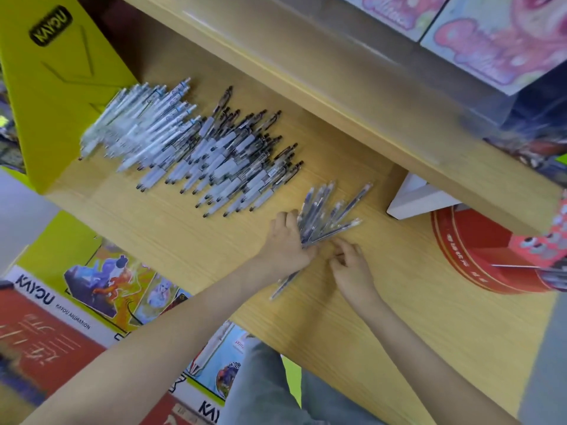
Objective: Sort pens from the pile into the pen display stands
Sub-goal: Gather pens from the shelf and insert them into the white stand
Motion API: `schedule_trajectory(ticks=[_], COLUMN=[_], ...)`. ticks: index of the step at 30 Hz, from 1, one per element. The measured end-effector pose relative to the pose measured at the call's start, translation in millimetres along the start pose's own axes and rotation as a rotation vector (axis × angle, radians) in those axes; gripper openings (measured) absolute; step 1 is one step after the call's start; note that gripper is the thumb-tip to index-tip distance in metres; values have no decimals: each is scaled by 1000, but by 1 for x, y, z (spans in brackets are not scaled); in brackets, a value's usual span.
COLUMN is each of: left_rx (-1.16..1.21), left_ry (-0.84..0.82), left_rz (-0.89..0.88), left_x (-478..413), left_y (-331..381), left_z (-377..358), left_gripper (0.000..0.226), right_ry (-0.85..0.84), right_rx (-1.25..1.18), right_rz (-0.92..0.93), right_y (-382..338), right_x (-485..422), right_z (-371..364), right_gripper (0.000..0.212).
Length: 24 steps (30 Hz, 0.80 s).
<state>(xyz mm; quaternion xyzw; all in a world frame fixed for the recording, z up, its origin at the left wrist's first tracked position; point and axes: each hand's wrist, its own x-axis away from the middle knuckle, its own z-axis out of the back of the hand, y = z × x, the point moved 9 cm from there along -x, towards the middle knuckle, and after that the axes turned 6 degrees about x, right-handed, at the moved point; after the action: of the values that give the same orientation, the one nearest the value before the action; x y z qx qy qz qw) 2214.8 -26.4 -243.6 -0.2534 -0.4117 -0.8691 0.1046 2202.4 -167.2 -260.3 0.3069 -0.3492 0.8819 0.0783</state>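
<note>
A big pile of pens (196, 148) lies on the wooden shelf (399, 302), white-barrelled ones at the left and clear ones with black tips to the right. Beside the pile, a fanned bunch of dark blue pens in clear wrappers (329, 213) is gripped by my left hand (287, 240); their lower ends stick out below that hand. My right hand (349, 268) hovers just right of the bunch, its fingers loosely curled near the lowest pen and holding nothing I can see. No pen display stand is recognisable.
A second wooden shelf (352, 87) overhangs at the back. A white box (411, 200) and a round red tin (478, 256) sit at the right. A yellow display panel (55, 87) stands at the left, and printed cartons (61, 317) lie below.
</note>
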Motion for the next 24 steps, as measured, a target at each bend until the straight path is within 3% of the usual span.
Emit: schedule_trajectory(ticks=[3, 5, 7, 11, 14, 16, 24], left_rx=[-78, -202, -298, -444, -505, -482, -470], left_ry=[29, 80, 75, 57, 141, 170, -48], left_rz=[25, 61, 94, 40, -85, -109, -128], left_x=[17, 31, 41, 40, 37, 32, 18], left_y=[-9, -23, -36, -52, -52, -49, -32], left_z=[10, 13, 6, -18, -24, -24, -40], left_gripper=[101, 114, 123, 125, 108, 106, 107], right_ry=[131, 222, 285, 200, 175, 170, 99], right_rx=[-30, -81, 31, 379, 523, 511, 213], right_rz=[-84, -69, 22, 121, 169, 192, 68], right_y=[8, 1, -16, -32, -27, -21, 6], right_x=[3, -2, -14, -45, -48, -41, -32], right_z=[16, 30, 38, 20, 5, -1, 16], right_gripper=[39, 52, 64, 52, 51, 51, 51])
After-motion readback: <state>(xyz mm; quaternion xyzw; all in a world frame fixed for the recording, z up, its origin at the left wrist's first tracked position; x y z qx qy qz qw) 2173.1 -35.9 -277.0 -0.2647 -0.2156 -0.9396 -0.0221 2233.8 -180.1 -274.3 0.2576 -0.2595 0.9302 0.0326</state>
